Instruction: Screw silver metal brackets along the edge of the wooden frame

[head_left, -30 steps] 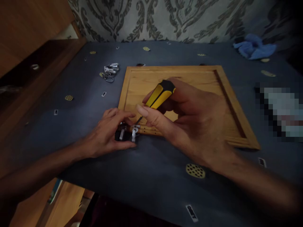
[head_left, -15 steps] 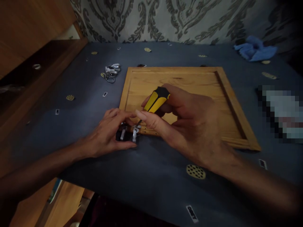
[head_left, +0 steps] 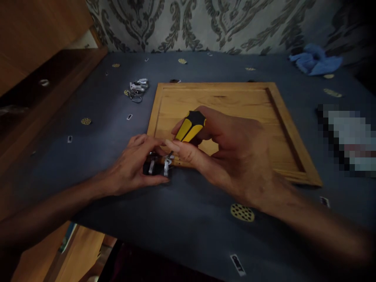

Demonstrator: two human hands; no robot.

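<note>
A wooden panel door [head_left: 214,92] lies on the dark covered table. At its near left edge sit two metal hinges [head_left: 166,166]. My left hand [head_left: 132,166] curls around them, thumb along the near side and fingers over the panel edge; the fingertips are partly hidden. In my right hand [head_left: 232,152] is a screwdriver [head_left: 190,127] with a yellow and black handle, pinched between thumb and fingers. It leans with its shaft pointing down at the right-hand hinge. The tip itself is too small to make out clearly.
Several loose metal hinges [head_left: 138,88] lie in a pile beyond the panel's left side. A blue cloth [head_left: 317,60] is crumpled at the back right. Toward the right edge lies a pixelated object [head_left: 349,137]. A wooden cabinet [head_left: 44,35] stands at the left, and patterned wallpaper covers the back wall.
My right hand and the screwdriver handle have shifted slightly left and down, and the handle has turned a little. My left hand stays at the hinges.
</note>
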